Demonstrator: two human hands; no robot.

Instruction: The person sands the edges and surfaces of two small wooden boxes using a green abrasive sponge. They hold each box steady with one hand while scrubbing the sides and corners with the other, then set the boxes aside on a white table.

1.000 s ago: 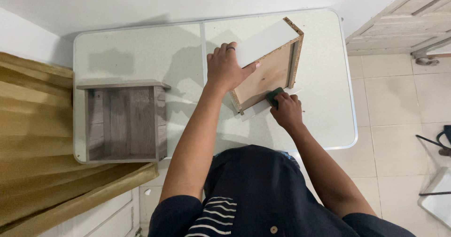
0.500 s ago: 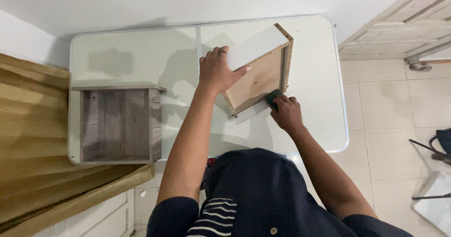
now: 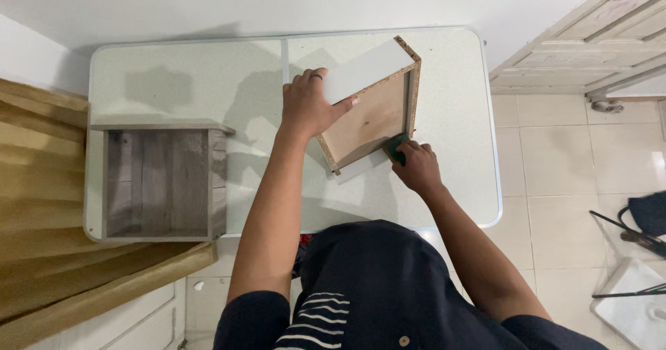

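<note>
Two drawers: left hand (image 3: pixel 310 107) flat on the white drawer (image 3: pixel 371 107), right hand (image 3: pixel 416 166) gripping one green pad (image 3: pixel 397 147), grey drawer (image 3: pixel 158 183) apart

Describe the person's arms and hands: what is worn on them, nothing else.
Both forearms are bare. Short dark navy sleeves end at the upper arms. The left hand wears a dark ring on one finger. The right hand shows no ring, watch or glove. No wristbands on either arm.

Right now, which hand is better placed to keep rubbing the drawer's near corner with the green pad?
Right. The right hand holds the green pad against the drawer corner; the left hand is flat on its white side, bracing it.
</note>
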